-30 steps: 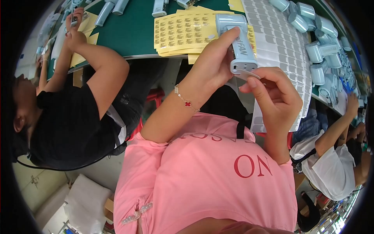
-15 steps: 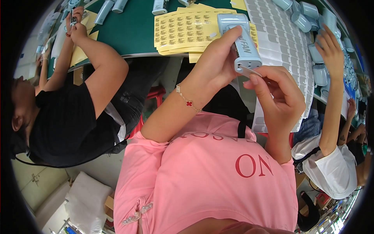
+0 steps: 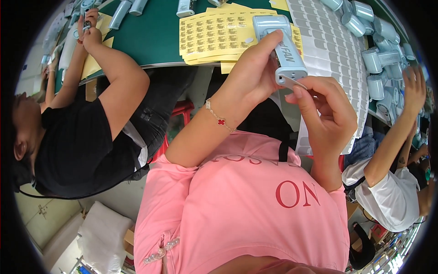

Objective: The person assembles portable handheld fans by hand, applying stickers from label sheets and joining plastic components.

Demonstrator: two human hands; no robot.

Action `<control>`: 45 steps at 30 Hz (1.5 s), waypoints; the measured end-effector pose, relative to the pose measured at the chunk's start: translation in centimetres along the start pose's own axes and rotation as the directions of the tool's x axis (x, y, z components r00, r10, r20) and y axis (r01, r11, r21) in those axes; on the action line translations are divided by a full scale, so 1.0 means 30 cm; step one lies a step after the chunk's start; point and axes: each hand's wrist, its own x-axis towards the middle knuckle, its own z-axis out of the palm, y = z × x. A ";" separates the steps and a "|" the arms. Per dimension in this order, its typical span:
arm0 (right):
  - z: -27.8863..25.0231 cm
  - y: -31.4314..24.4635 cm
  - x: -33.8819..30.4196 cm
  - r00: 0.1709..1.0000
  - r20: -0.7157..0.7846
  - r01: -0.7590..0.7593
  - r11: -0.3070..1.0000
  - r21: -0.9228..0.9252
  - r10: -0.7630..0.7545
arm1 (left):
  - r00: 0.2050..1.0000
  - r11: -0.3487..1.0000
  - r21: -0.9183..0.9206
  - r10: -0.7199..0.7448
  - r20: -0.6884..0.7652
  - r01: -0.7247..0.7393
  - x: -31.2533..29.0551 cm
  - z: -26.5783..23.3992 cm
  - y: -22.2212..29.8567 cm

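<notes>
My left hand [image 3: 259, 68] is wrapped round a light blue handheld fan [image 3: 287, 55], its thumb lying along the printed side. The fan's small end, with ports in it, points toward me. Between the thumb and forefinger of my right hand [image 3: 329, 107] is a small, thin greyish label [image 3: 291, 83]. The label's far tip meets the fan's end near a port; whether it sticks there I cannot tell. Beneath the fan lie yellow sticker sheets [image 3: 210, 39], with a small whitish oval [image 3: 249, 40] beside my left thumb.
A long sheet of grey labels [image 3: 319, 45] covers the table right of the fan. Light blue fan parts [image 3: 376, 61] are heaped at the far right. A co-worker in black [image 3: 75, 141] sits on my left, another in white [image 3: 388, 194] on my right. More fans [image 3: 121, 13] lie at the back left.
My hands, the fan and the label have hardly moved. At the right, the co-worker's raised arm has swung outward and lower, uncovering more of the heaped parts.
</notes>
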 end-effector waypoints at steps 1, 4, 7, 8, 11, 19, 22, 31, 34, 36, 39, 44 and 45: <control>0.001 0.000 0.000 1.000 0.000 -0.004 1.000 0.002 0.004 | 1.000 1.000 -0.012 -0.002 -0.007 0.001 0.001 -0.001 0.001; -0.001 -0.002 -0.002 1.000 0.004 -0.018 1.000 0.001 0.018 | 1.000 1.000 0.003 -0.008 0.022 0.008 0.001 -0.014 -0.005; -0.001 -0.001 -0.004 0.999 0.008 -0.031 1.000 -0.003 0.031 | 1.000 1.000 0.016 -0.006 0.017 0.006 -0.002 -0.014 -0.004; -0.001 -0.001 -0.004 0.999 0.006 -0.033 0.999 -0.005 0.033 | 1.000 1.000 0.015 -0.006 0.017 0.006 -0.002 -0.013 -0.004; -0.009 -0.004 -0.001 0.998 0.053 -0.030 0.999 -0.024 0.031 | 1.000 1.000 0.024 -0.008 0.005 0.008 -0.001 -0.007 -0.001; 0.001 -0.002 0.001 1.000 -0.009 -0.030 0.999 -0.044 0.030 | 1.000 1.000 0.021 -0.020 0.004 0.020 0.006 -0.011 -0.004; 0.002 -0.006 -0.004 1.000 -0.010 -0.023 0.999 -0.048 0.023 | 0.999 0.999 0.004 -0.043 0.025 0.043 -0.011 -0.003 0.000; -0.001 -0.001 -0.015 1.000 -0.007 -0.023 0.998 -0.053 0.022 | 0.999 0.999 0.011 -0.047 0.007 0.047 -0.011 -0.007 -0.014; 0.002 0.003 -0.018 1.000 0.024 -0.013 0.997 -0.073 0.015 | 0.999 0.999 -0.002 -0.041 -0.021 0.041 -0.017 -0.004 -0.011; 0.000 0.004 -0.017 1.000 0.017 -0.021 0.996 -0.090 0.022 | 0.999 0.999 0.012 -0.040 -0.010 0.040 -0.009 -0.004 -0.014; 0.014 0.006 -0.017 1.000 -0.013 -0.019 0.992 -0.127 0.018 | 1.000 1.000 0.016 -0.002 -0.013 0.002 -0.017 -0.004 -0.009; 0.020 0.034 -0.036 0.979 -0.076 0.145 0.904 -0.402 -0.191 | 0.989 0.989 0.004 0.147 -0.022 -0.146 -0.023 0.002 -0.025; 0.016 0.032 -0.032 0.978 -0.081 0.145 0.902 -0.407 -0.194 | 0.989 0.989 0.001 0.149 -0.014 -0.149 -0.029 0.008 -0.021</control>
